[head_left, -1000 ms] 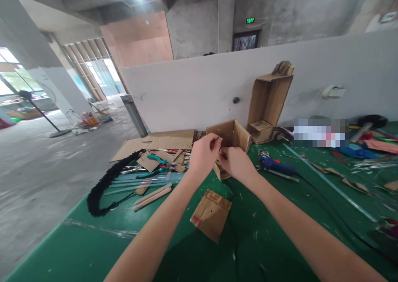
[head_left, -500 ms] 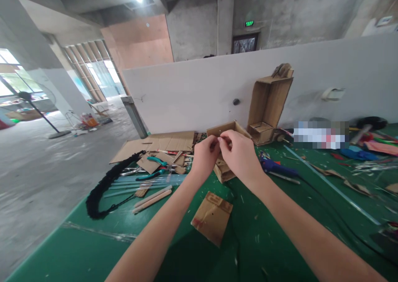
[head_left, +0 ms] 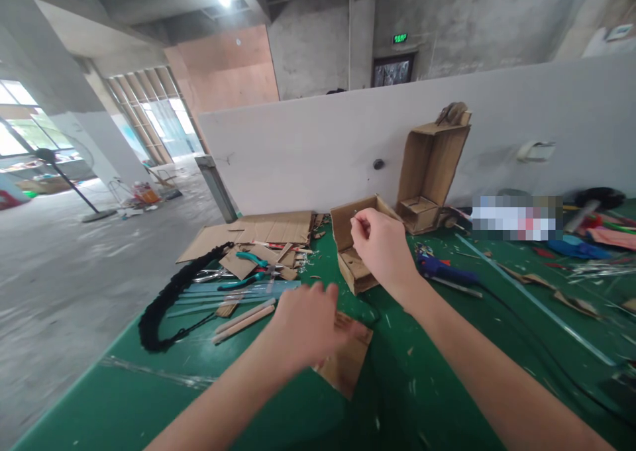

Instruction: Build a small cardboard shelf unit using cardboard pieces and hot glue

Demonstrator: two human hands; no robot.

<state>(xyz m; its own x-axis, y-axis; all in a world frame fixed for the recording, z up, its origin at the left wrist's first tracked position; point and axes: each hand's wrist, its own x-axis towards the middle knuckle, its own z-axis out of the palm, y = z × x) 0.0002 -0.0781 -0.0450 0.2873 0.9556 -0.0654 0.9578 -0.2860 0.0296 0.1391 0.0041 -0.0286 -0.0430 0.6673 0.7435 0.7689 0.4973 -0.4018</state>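
Note:
My right hand [head_left: 381, 240] is closed in a pinch in front of the open cardboard box [head_left: 360, 280]. Whatever its fingertips hold is too small to make out. Lower and to the left, my left hand [head_left: 313, 322] is blurred by motion, over the upper left part of a square cardboard piece [head_left: 350, 365] that lies on the green table. Its fingers look partly spread, with nothing visible in them. Whether the left hand touches the cardboard I cannot tell.
Behind the box stands a tall cardboard frame [head_left: 426, 173]. A blue glue gun [head_left: 450, 269] lies right of my right hand. On the left are teal-handled pliers [head_left: 248, 272], wooden sticks [head_left: 244, 322], clear strips, a black fuzzy cord [head_left: 154, 312] and cardboard scraps [head_left: 268, 229].
My hands have parted. The left has come down and toward me from the right hand's fingertips to the square cardboard piece; the right stays pinched by the box.

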